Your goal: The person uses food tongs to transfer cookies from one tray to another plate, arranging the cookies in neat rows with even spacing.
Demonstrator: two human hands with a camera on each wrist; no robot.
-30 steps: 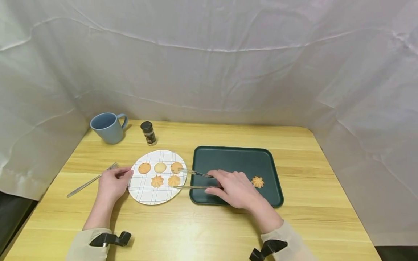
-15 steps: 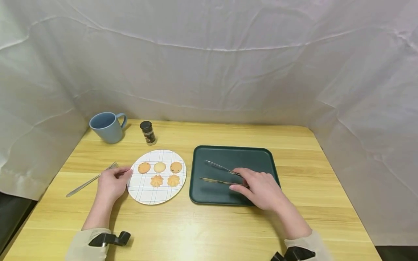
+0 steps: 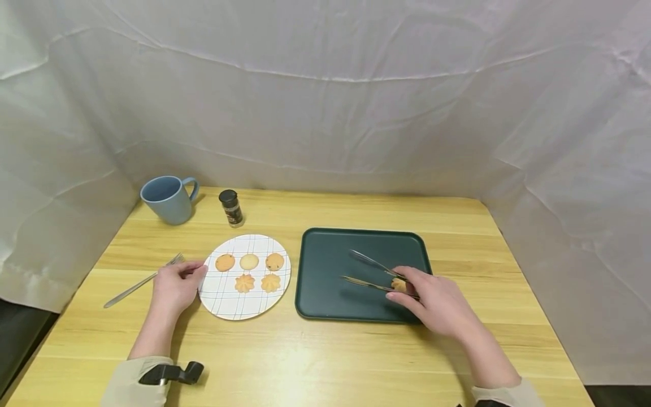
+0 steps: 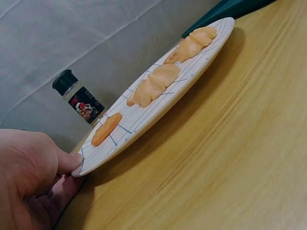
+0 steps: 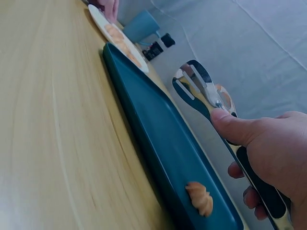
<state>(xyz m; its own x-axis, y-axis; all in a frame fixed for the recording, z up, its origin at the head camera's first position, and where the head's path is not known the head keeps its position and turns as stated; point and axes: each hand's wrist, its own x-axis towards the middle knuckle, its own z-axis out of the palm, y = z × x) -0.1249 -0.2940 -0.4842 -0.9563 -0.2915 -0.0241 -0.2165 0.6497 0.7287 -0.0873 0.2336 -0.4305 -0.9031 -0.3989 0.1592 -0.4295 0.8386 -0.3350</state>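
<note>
My left hand (image 3: 175, 287) pinches the left rim of a round white plate (image 3: 224, 299) with blue lines, thumb on top in the left wrist view. Several cookies lie on it: round ones in a back row, such as a plain cookie (image 3: 249, 261), and two flower-shaped cookies (image 3: 244, 283) in front. Metal tongs (image 5: 194, 88) are in my right hand (image 3: 437, 299), above the dark green tray (image 3: 330, 305). The tongs' arms stand apart with nothing between their tips. A single flower-shaped cookie (image 5: 199, 198) rests on the tray, partly hidden by the hand and tongs in the head view.
A blue mug (image 3: 170, 200) stands at the back left, with a black-capped spice jar (image 3: 231, 208) to its right. Left of the plate, a fork (image 3: 137, 288) lies on the wooden table. Pale cloth (image 3: 325, 124) hangs behind the table and at both sides.
My right hand and the tongs have moved right, from over the plate's right edge to over the tray's right side. The left hand, plate and its cookies have stayed put.
</note>
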